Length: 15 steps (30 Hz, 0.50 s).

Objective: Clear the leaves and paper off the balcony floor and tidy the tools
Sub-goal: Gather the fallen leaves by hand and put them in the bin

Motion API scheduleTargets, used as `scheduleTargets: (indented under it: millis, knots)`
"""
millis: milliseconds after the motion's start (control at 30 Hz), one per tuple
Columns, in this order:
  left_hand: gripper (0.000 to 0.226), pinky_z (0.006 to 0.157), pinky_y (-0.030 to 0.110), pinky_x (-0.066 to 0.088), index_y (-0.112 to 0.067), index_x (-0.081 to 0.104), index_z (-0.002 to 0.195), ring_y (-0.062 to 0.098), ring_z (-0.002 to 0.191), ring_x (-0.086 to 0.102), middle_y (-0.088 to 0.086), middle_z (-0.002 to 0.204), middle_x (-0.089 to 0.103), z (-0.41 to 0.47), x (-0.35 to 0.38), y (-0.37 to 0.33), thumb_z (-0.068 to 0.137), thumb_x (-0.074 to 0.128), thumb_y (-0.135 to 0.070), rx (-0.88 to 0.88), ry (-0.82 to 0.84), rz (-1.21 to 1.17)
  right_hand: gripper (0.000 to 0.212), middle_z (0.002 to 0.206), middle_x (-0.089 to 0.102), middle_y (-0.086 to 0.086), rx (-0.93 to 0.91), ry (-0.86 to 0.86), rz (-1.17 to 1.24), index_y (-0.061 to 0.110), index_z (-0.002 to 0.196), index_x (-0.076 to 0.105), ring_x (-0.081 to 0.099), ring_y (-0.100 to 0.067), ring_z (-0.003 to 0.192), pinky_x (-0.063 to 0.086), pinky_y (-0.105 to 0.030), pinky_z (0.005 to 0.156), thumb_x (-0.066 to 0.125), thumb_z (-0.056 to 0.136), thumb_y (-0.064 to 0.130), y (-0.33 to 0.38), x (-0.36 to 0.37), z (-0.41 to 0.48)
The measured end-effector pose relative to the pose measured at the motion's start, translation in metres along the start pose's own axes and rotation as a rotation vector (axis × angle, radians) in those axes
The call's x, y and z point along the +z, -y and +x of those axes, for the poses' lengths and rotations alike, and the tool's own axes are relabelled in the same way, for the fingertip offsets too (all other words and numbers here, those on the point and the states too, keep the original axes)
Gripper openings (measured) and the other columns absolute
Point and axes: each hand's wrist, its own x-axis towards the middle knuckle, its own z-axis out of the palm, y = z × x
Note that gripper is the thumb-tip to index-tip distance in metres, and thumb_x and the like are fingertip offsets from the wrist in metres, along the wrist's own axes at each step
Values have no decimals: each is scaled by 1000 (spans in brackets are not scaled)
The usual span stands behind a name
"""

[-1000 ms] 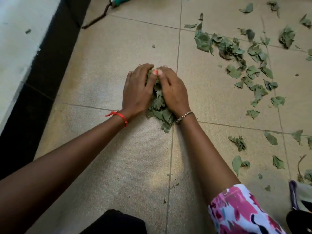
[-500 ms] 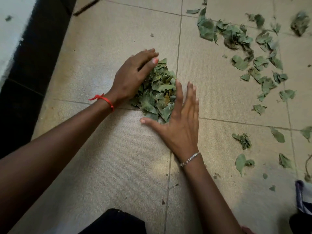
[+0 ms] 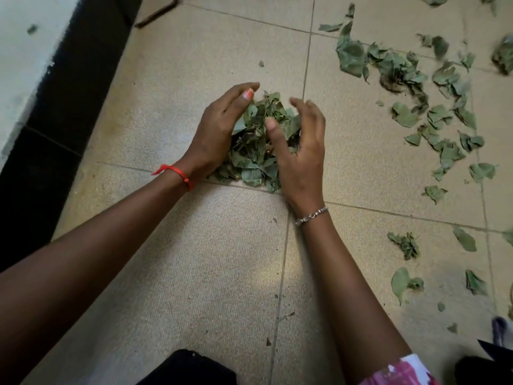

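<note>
Cupping the leaf pile (image 3: 256, 154) on the floor (image 3: 194, 259) between both palms: left hand (image 3: 219, 134) pressed against its side, right hand (image 3: 302, 157) loosely curved over it, neither closed; leaves look light, loose, crumbly, so scoop from the base, squeezing gently.

Home balcony, beige floor tiles (image 3: 194, 245), scattered leaves (image 3: 444, 151)

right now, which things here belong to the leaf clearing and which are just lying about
Part of the job:
leaf pile, between left hand and right hand
scattered leaves to the right
dark rod at the top edge, possibly a tool

Just there:
red wrist string
silver bracelet
black wall strip
dark fabric at the bottom edge
</note>
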Motion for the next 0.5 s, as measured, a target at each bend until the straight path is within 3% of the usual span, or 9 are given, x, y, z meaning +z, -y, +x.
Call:
scheduleTargets:
  millis: [67, 133, 200, 267, 333, 400, 500]
  knots:
    - [66, 105, 24, 39, -14, 53, 130, 5, 122, 50, -2, 130, 57, -4, 4, 0, 84, 33, -56, 5, -33, -4, 61, 151, 28, -1, 24, 17, -76, 23, 134, 47, 35, -12, 133, 33, -6, 91, 42, 84, 58, 2, 8, 4]
    - [63, 103, 25, 40, -17, 55, 128, 2, 119, 52, -7, 126, 58, -10, 11, -1, 85, 32, -56, -11, -59, 3, 64, 150, 32, 1, 4, 11, -148, 24, 133, 48, 36, -13, 134, 40, -31, 103, 32, 85, 63, 3, 18, 6]
    - [54, 101, 29, 43, -20, 57, 126, 3, 115, 55, -10, 122, 60, -14, 20, -1, 90, 31, -51, -21, -97, 8, 65, 145, 41, 0, -22, -27, -161, 22, 131, 51, 39, -15, 133, 39, -44, 105, 24, 86, 60, 5, 27, 4]
    - [50, 99, 30, 45, -20, 57, 124, 4, 111, 57, -8, 119, 62, -18, 30, -1, 92, 30, -46, -22, -158, -11, 60, 137, 50, -1, -13, -59, -90, 18, 129, 53, 47, -15, 125, 42, -40, 102, 24, 90, 53, 9, 37, 3]
    - [45, 96, 29, 47, -16, 58, 120, 5, 107, 59, -5, 113, 65, -18, 36, -2, 94, 31, -39, -41, -227, -112, 48, 127, 57, -2, 17, -92, 38, 13, 124, 56, 54, -10, 113, 44, -20, 95, 33, 94, 42, 15, 45, 2]
    - [40, 91, 23, 47, -12, 60, 113, 4, 101, 61, -4, 104, 66, -17, 36, -3, 94, 32, -33, -56, -289, -259, 37, 121, 60, -4, 57, -135, 189, 9, 121, 59, 52, -3, 104, 36, 0, 84, 41, 96, 29, 22, 52, 0]
    - [35, 88, 21, 46, -10, 60, 107, 6, 99, 61, -1, 102, 65, -14, 32, -4, 94, 32, -26, -48, -338, -400, 29, 120, 61, -4, 175, -176, 419, 9, 118, 62, 55, -2, 105, 40, -5, 87, 45, 97, 21, 31, 60, -4]
